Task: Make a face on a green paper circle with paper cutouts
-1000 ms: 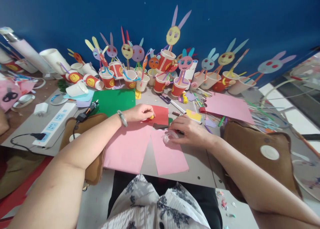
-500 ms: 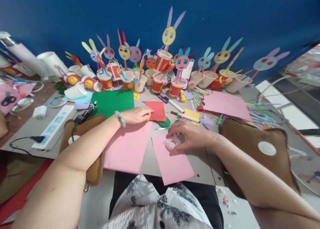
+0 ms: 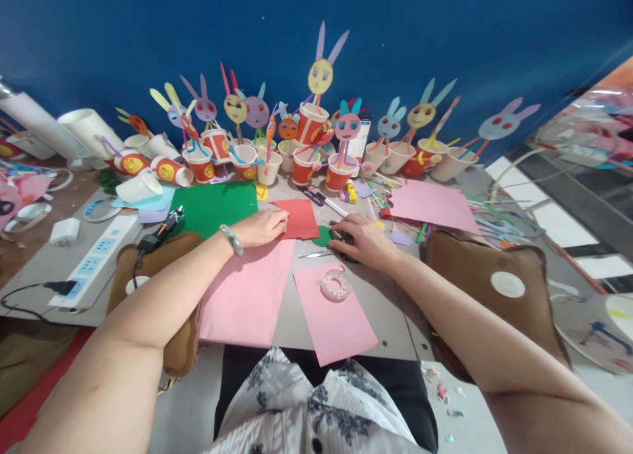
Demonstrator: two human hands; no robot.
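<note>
My left hand (image 3: pixel 262 227) rests on the near edge of a red paper sheet (image 3: pixel 299 218), its fingers curled around a small yellow bit I cannot name. My right hand (image 3: pixel 359 239) lies knuckles up just past a green paper circle (image 3: pixel 323 237), fingers bent over a dark object, partly hidden. A clear tape roll (image 3: pixel 335 285) lies free on the smaller pink sheet (image 3: pixel 336 315). The larger pink sheet (image 3: pixel 250 292) lies under my left wrist. Scissor blades (image 3: pixel 314 254) poke out between the sheets.
Paper-cup rabbit figures (image 3: pixel 306 157) line the back of the grey table (image 3: pixel 54 262) against a blue wall. Green paper (image 3: pixel 215 206), a power strip (image 3: pixel 91 262), a glue gun (image 3: pixel 161 229), brown cushions (image 3: pixel 484 289) at both sides, and another pink sheet (image 3: pixel 431 204) lie around.
My right hand has let go of the tape roll, left it on the small pink sheet, and moved forward to the green circle. My left hand stayed on the red paper.
</note>
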